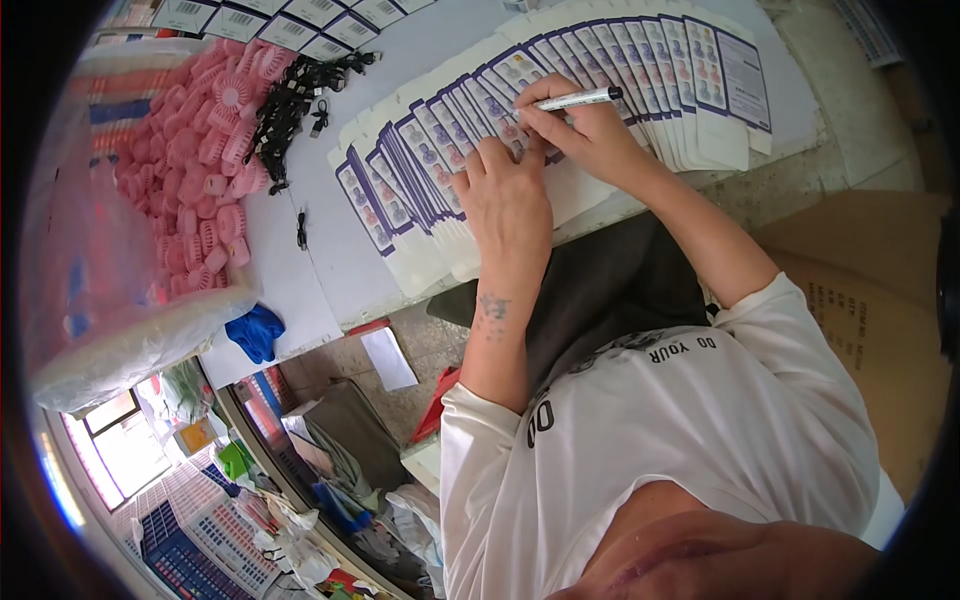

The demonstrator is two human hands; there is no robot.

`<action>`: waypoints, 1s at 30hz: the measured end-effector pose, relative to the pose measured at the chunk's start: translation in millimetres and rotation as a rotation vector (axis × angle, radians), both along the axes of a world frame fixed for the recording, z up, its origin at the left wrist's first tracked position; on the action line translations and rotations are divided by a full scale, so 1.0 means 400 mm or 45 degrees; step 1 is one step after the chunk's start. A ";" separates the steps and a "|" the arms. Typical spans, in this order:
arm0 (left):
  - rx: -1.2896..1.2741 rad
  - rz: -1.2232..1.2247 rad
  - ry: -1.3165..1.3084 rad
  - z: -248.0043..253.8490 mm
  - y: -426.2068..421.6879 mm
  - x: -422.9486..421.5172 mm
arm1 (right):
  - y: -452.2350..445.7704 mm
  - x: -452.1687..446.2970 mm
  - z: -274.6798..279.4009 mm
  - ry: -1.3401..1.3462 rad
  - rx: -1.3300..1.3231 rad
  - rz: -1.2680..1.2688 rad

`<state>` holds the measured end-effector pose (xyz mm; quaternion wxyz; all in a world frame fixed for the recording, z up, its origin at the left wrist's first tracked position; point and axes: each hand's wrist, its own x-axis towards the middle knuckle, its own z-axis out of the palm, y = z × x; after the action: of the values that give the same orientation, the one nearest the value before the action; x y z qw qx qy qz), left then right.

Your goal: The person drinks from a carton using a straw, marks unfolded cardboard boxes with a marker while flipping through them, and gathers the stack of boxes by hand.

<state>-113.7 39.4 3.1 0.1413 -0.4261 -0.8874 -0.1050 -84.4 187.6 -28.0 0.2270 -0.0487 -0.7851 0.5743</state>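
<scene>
Right hand pinches a marker; left hand (half curled, grip unclear) touches fanned cartons

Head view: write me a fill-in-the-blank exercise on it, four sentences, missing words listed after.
1. The marker is held in the person's ____.
2. The heaped fans are ____ in colour.
3. Beside that heap lie many black ____.
4. The flat boxes overlap in a fanned row on the white ____.

Missing words: right hand; pink; cables; table.
</scene>
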 end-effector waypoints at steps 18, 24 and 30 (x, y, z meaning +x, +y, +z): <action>0.078 -0.033 -0.027 -0.023 -0.008 -0.003 | 0.006 -0.001 -0.020 0.225 0.102 -0.137; 0.106 -0.040 -0.041 -0.026 -0.012 -0.005 | 0.002 -0.003 -0.024 0.163 0.379 -0.355; 0.134 0.061 -0.108 -0.040 -0.007 -0.002 | 0.022 -0.008 -0.027 0.165 0.130 -0.274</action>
<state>-114.4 36.6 -12.7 0.1283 -0.3920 -0.8957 -0.1661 -87.4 196.5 -38.8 0.3398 -0.0837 -0.7872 0.5078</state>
